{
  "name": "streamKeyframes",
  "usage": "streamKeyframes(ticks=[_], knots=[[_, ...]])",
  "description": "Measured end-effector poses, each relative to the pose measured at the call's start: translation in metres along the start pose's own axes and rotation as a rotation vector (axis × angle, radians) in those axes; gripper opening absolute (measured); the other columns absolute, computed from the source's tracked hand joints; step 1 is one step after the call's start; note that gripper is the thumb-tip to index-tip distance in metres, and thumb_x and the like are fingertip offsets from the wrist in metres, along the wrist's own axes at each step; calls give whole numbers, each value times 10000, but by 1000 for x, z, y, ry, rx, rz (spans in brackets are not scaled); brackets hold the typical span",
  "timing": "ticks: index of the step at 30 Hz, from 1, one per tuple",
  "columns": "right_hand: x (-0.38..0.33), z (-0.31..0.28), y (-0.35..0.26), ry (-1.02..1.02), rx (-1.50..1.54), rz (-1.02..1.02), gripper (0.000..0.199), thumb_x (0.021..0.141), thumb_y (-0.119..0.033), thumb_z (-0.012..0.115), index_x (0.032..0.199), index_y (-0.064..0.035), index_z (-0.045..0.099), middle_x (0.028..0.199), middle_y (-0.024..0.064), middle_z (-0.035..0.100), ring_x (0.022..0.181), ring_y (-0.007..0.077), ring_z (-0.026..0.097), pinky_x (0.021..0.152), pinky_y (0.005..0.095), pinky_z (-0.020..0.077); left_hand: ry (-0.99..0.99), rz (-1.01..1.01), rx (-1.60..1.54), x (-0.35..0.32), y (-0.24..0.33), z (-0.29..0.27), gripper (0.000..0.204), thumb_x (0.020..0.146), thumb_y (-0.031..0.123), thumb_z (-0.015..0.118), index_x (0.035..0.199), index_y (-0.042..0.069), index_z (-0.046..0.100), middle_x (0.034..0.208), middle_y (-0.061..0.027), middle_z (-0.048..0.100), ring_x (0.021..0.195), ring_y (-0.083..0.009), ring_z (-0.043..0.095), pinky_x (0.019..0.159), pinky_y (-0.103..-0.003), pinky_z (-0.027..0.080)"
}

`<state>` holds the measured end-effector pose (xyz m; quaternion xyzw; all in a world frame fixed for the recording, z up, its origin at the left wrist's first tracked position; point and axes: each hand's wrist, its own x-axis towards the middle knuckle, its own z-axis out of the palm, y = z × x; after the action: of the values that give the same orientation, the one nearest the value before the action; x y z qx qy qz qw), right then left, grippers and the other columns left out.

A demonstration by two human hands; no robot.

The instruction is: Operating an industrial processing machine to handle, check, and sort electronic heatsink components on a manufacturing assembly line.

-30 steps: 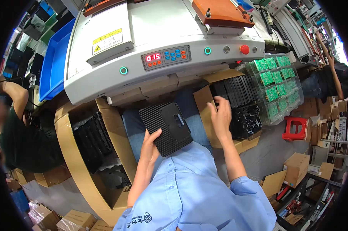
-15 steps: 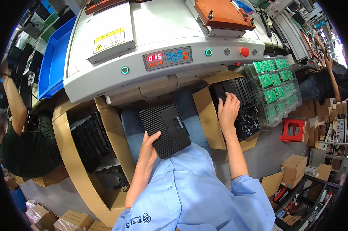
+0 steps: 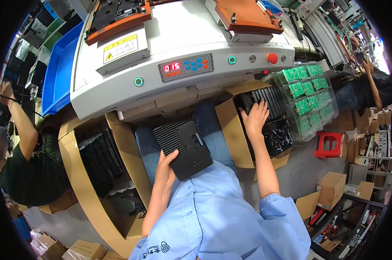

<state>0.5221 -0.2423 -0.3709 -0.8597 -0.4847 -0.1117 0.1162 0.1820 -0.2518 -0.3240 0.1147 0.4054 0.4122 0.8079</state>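
My left hand (image 3: 166,167) is closed round the left lower edge of a black ribbed casing (image 3: 183,149), thumb on top. The casing lies tilted over my lap, its ribs on the left and a flat panel with a small slot on the right. My right hand (image 3: 255,120) reaches over the right cardboard box (image 3: 234,132), fingers spread. Its fingertips are at a row of upright black panels (image 3: 272,102); whether they press on one I cannot tell. Small loose black and silver parts (image 3: 277,138) lie at the near end of that box.
Ahead is a white machine (image 3: 183,26) with a control panel (image 3: 187,68) and orange fixtures (image 3: 243,17). Green circuit boards (image 3: 302,89) sit in clear trays at right. A left carton (image 3: 131,160) holds black parts. A red stool (image 3: 328,145) and a co-worker's arm (image 3: 20,119) flank me.
My right hand has shifted slightly left, its fingers spreading further over the black panels. The left hand keeps the casing almost in place. The view has tilted a little, showing more of the left orange fixture.
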Motion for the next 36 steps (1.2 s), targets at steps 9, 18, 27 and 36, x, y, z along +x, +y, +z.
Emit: streamKeyframes(ticks=[9, 18, 27, 36], knots=[[2, -31, -3, -119, 292, -8, 599, 769, -390, 724, 1163, 22, 542, 1294, 221, 469, 1187, 408, 414, 979, 506, 344, 21, -5, -8, -1, 1, -4, 420, 872, 30, 592, 1269, 46, 456, 1132, -105, 594, 1014, -200, 620, 870, -327, 532], [-6, -10, -3, 77, 39, -169, 643, 828, -201, 670, 1377, -22, 388, 1408, 270, 348, 1283, 453, 326, 1018, 527, 300, 26, -8, -2, 2, 1, -5, 421, 869, 33, 596, 1267, 49, 459, 1145, -102, 592, 1028, -213, 615, 883, -348, 528], [-13, -23, -23, 72, 75, -94, 398, 776, -129, 688, 1138, -40, 547, 1023, 128, 545, 979, 309, 507, 840, 420, 413, 14, -4, 6, 4, 0, -5, 429, 874, 35, 589, 1280, 41, 451, 1140, -101, 594, 1028, -210, 615, 877, -348, 532], [-8, -30, -41, 15, 73, -60, 308, 768, -100, 704, 989, -29, 503, 980, 153, 521, 934, 352, 527, 802, 435, 442, -6, -7, -9, 1, -1, -4, 431, 877, 35, 582, 1286, 39, 445, 1145, -103, 590, 1028, -211, 615, 873, -342, 537]])
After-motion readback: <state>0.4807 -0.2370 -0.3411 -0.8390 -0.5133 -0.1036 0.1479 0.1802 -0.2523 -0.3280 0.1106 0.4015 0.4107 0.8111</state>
